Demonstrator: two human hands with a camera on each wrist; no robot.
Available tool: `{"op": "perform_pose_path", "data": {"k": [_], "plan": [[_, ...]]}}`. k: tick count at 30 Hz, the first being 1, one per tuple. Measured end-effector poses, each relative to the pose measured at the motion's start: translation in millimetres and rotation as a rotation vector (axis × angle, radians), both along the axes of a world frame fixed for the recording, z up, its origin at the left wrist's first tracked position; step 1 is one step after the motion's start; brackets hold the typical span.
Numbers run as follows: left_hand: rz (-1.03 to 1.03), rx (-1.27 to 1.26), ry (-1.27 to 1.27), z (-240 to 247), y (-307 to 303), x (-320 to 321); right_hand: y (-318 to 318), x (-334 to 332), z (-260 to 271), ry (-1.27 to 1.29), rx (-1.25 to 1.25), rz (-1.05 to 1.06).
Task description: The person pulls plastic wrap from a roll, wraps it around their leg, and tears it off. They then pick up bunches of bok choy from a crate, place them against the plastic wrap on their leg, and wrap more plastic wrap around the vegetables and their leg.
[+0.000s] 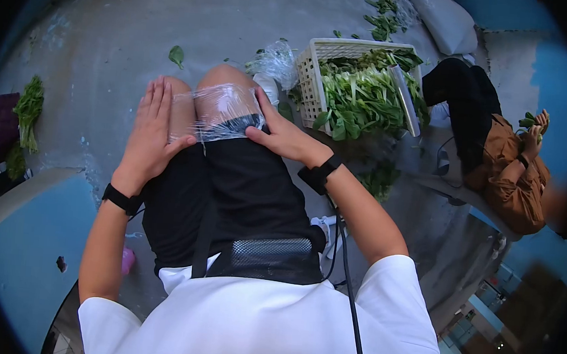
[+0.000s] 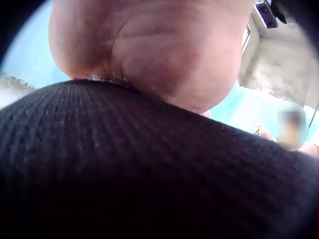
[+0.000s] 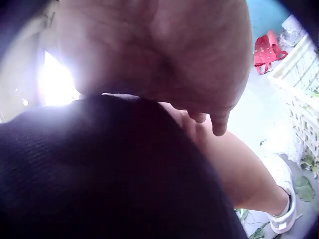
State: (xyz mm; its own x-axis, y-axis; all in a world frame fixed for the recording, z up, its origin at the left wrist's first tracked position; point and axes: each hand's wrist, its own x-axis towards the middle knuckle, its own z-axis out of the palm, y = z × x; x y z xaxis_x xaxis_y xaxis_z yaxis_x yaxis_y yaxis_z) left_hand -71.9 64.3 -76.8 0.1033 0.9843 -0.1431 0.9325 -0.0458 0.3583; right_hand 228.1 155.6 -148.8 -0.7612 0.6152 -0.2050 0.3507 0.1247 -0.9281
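Note:
A sheet of clear plastic film [image 1: 225, 109] lies wrinkled and shiny across the person's bare knees, just beyond the dark shorts [image 1: 250, 181]. The left hand [image 1: 149, 123] rests flat on the left leg at the film's left edge, fingers straight, thumb pointing inward. At the other edge lies the right hand [image 1: 283, 134], its thumb on top of the film and its fingers along the outer side of the right leg. The left wrist view shows the heel of the left palm [image 2: 164, 55] over dark fabric. In the right wrist view, fingertips [image 3: 219, 124] hang beside the leg.
A cream plastic crate [image 1: 312, 89] of leafy greens [image 1: 360, 93] stands ahead right, a silvery roll [image 1: 404, 100] across it. Crumpled film [image 1: 276, 62] lies beside it. Another person [image 1: 510, 171] sits at the right holding greens. More greens [image 1: 30, 114] lie far left.

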Motion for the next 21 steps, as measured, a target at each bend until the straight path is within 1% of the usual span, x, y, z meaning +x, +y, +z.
{"op": "perform_pose_path", "data": {"k": [1, 3, 5, 7, 9, 11, 12, 14, 15, 17, 18, 19, 20, 21], "plan": [[-0.004, 0.015, 0.032, 0, -1, 0, 4, 7, 1, -0.003, -0.002, 0.003], [0.001, 0.025, 0.065, 1, -2, -1, 19, 31, 4, -0.089, -0.29, -0.01], [0.019, 0.015, 0.028, 3, -4, 1, 47, 68, -19, -0.238, -0.329, -0.067], [0.036, 0.021, -0.009, 6, -6, 1, 77, 111, -24, -0.34, -0.582, -0.27], [0.044, 0.023, -0.046, 7, -7, 2, 100, 167, -53, -0.282, -0.644, -0.716], [0.128, 0.06, -0.343, 8, -11, -3, 117, 202, -82, -0.557, -0.548, -0.733], [0.136, 0.054, -0.344, 7, -13, -6, 120, 208, -87, -0.563, -0.551, -0.726], [0.369, 0.003, -0.794, 3, -18, -15, 126, 219, -100, -0.752, -0.438, -0.727], [0.378, -0.002, -0.795, 2, -23, -24, 131, 221, -103, -0.758, -0.441, -0.72], [0.549, -0.015, -0.833, 1, -37, -44, 143, 222, -109, -0.743, -0.311, -0.753], [0.558, -0.018, -0.831, 6, -42, -47, 155, 225, -122, -0.765, -0.231, -0.759], [0.598, -0.086, -0.812, 13, -47, -49, 164, 222, -128, -0.768, -0.234, -0.75], [0.635, -0.155, -0.793, 19, -52, -49, 171, 221, -134, -0.825, 0.097, -0.714], [0.641, -0.157, -0.792, 23, -57, -48, 177, 215, -133, -0.865, 0.43, -0.666]]}}
